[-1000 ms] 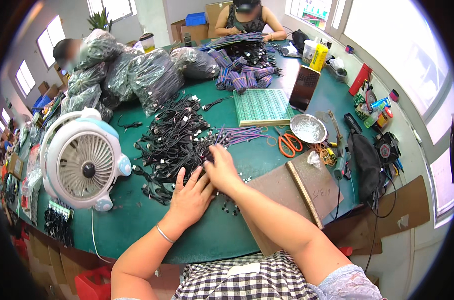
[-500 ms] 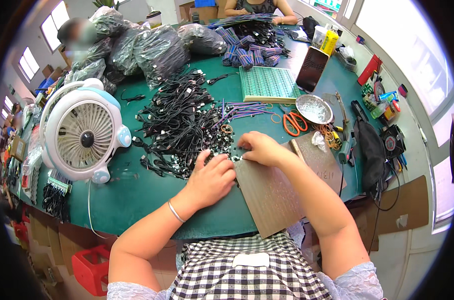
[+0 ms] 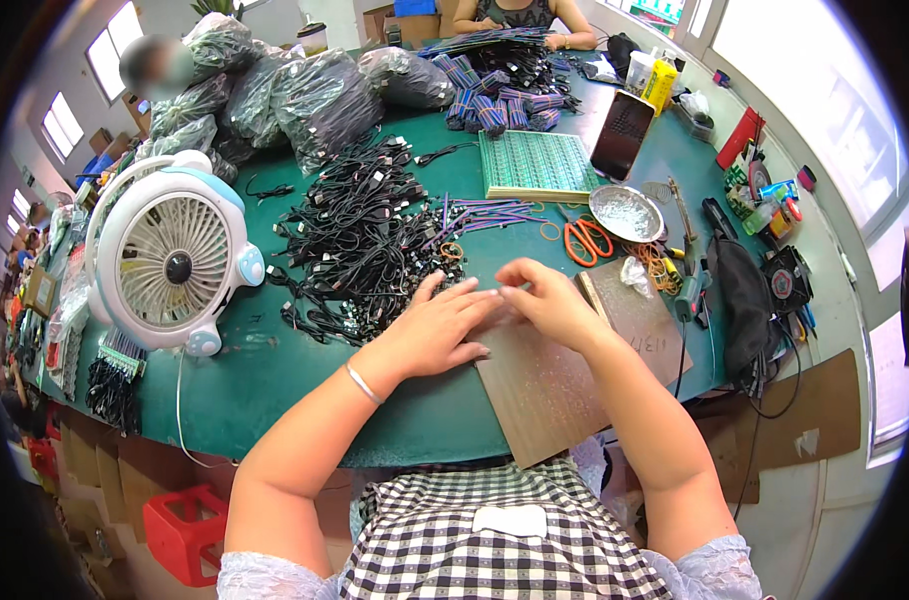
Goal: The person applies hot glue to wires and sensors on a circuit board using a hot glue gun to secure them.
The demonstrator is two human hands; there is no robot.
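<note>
My left hand (image 3: 433, 330) reaches across the near side of the pile with its fingers stretched and the thumb apart. Its fingertips meet the fingers of my right hand (image 3: 547, 302), which are curled together; anything between them is too small or hidden to tell. Both hands are over the upper left edge of a brown board (image 3: 540, 390) with a speckled surface. Just beyond my left hand spreads a heap of black cables (image 3: 350, 235) with plug ends, mixed with small metal and black pieces. Purple wires (image 3: 490, 215) lie at the heap's right side.
Left stands a white and blue fan (image 3: 175, 265). Orange-handled scissors (image 3: 587, 242), a metal bowl (image 3: 627, 214) of small pieces and a soldering iron (image 3: 689, 300) lie right. Behind are green circuit boards (image 3: 540, 165), a phone (image 3: 623, 135) and plastic bags (image 3: 320, 105). Another person (image 3: 523, 12) sits opposite.
My left hand has moved right and its fingers have straightened. My right hand has shifted slightly right, off the heap's edge, and the two hands now meet over the board.
</note>
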